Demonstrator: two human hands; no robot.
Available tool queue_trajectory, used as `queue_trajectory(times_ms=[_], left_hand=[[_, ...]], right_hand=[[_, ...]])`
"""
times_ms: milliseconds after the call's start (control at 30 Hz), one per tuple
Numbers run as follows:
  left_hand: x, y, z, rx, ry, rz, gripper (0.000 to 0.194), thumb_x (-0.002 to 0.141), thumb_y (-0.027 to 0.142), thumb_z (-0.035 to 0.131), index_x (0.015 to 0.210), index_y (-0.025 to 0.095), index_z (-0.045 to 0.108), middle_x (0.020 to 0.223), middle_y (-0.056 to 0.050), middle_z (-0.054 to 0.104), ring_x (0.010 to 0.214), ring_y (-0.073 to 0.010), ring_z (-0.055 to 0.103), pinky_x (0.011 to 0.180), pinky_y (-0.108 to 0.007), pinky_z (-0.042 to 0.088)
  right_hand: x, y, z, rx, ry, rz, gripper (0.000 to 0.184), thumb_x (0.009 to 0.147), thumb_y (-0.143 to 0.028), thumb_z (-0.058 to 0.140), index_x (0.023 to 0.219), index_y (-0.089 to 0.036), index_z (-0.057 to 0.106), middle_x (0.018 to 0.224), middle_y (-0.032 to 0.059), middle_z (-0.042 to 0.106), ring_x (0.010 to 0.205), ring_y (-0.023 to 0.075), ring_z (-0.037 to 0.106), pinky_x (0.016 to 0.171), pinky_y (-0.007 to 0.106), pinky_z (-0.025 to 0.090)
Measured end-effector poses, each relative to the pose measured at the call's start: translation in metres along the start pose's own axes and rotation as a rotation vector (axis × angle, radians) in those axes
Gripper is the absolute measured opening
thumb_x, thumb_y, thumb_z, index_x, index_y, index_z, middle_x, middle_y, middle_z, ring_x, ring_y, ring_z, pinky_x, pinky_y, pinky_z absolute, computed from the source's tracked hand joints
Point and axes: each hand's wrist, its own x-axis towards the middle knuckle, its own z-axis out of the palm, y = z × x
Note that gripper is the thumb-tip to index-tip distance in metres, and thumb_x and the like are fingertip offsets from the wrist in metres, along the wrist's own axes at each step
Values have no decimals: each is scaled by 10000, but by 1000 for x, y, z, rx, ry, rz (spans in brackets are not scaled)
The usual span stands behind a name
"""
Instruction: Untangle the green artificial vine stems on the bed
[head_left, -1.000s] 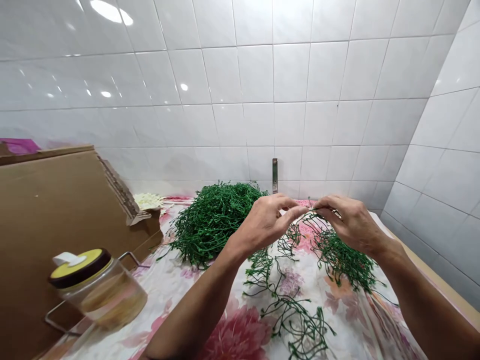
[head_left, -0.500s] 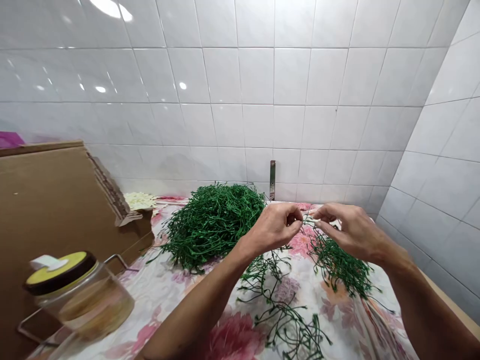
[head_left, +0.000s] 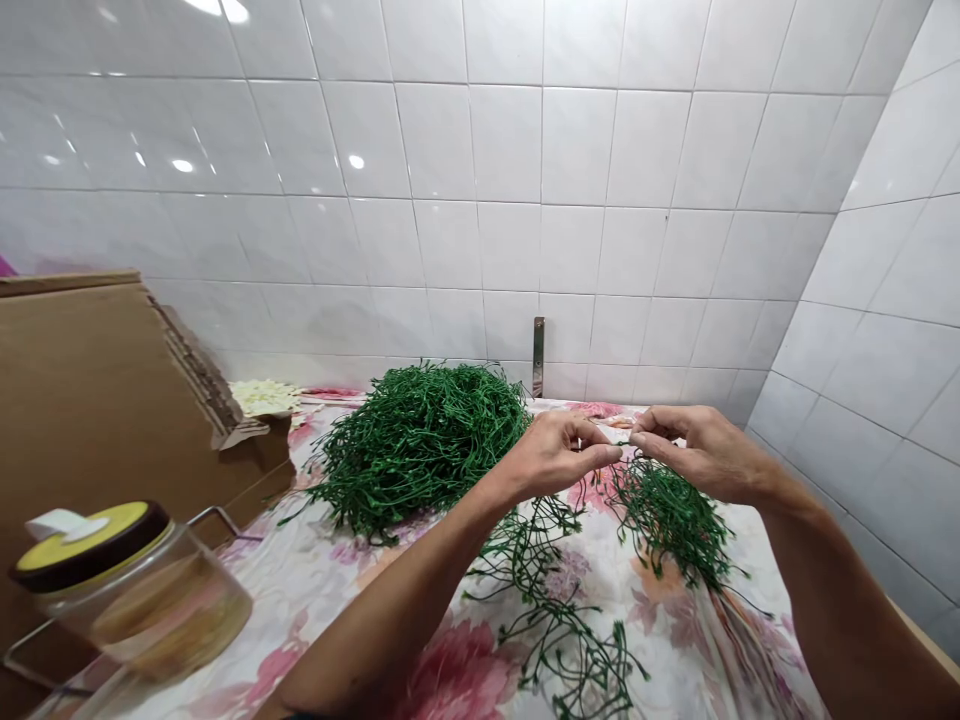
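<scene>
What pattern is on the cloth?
The cloth shows pink flowers on white, best in the head view.

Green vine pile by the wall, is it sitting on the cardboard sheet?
No, the green vine pile lies on the floral cloth, and the cardboard sheet is off to its left.

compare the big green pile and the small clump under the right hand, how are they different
The pile of wiry green stems is far larger than the clump of green stems. The pile is dense and domed, while the clump is thinner and looser. The pile lies to the left of the left hand, while the clump lies just below the right hand. Both are dark green and thin-stemmed, and both rest on the floral cloth.
</scene>
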Motion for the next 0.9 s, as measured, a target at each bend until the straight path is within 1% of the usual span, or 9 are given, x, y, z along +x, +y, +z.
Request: queue_trajectory(times_ms=[100,200,300,400,600,667,733,833,900], left_hand=[[1,-4,-4,-190,-189,-89,363,834,501,704,777,145,743,606,25,488,559,-85,368,515,-246,284],[2,-6,-4,-317,-258,-133,389,809,539,719,801,151,749,637,10,522,569,-87,406,524,-243,328],[4,-8,0,-309,-228,-156,406,806,560,718,829,156,747,632,21,506,546,-77,382,498,-229,304],[4,-8,4,-161,-163,-149,392,819,540,717,918,164,765,664,16,535,542,-76,409,495,-218,319],[0,1,11,105,-33,32,354,866,427,709,1146,217,756,750,-5,637,673,-122,522,640,-251,414],[-1,5,14,187,8,80,288,894,400,678,1103,230,778,791,-18,672,736,-138,554,691,-268,422],[-1,6,16,198,50,78,241,904,379,661,998,204,799,795,-27,683,736,-139,556,686,-269,414],[0,3,18,103,94,22,263,908,368,639,886,151,785,722,-19,640,650,-115,491,616,-254,375],[1,0,18,19,122,-8,281,903,380,636,881,134,772,691,-6,596,613,-101,440,577,-246,339]], right_hand=[[-1,2,-5,26,1,-23,257,964,-422,587,898,-216,726,868,23,726,801,172,628,715,296,460],[-2,3,-8,20,44,-52,223,953,-407,615,967,-233,753,973,30,765,894,186,671,764,298,482],[-3,2,-9,10,93,-49,229,949,-407,621,967,-230,764,960,35,776,862,182,675,751,303,491],[-2,4,-7,41,106,-22,249,939,-415,624,950,-208,762,866,42,769,764,171,653,712,307,494],[3,9,5,212,76,23,252,909,-436,675,941,-198,751,883,55,769,731,162,658,656,295,502],[4,8,8,261,62,39,260,903,-449,688,947,-199,748,871,55,765,729,163,662,640,290,502],[4,7,11,291,54,49,269,894,-457,702,948,-197,744,853,54,757,725,164,656,637,290,499],[5,8,11,340,43,41,316,897,-492,696,981,-189,732,878,60,746,748,164,639,653,292,493],[5,10,8,361,32,33,363,913,-521,668,1024,-179,720,896,62,731,755,160,619,652,288,482]])
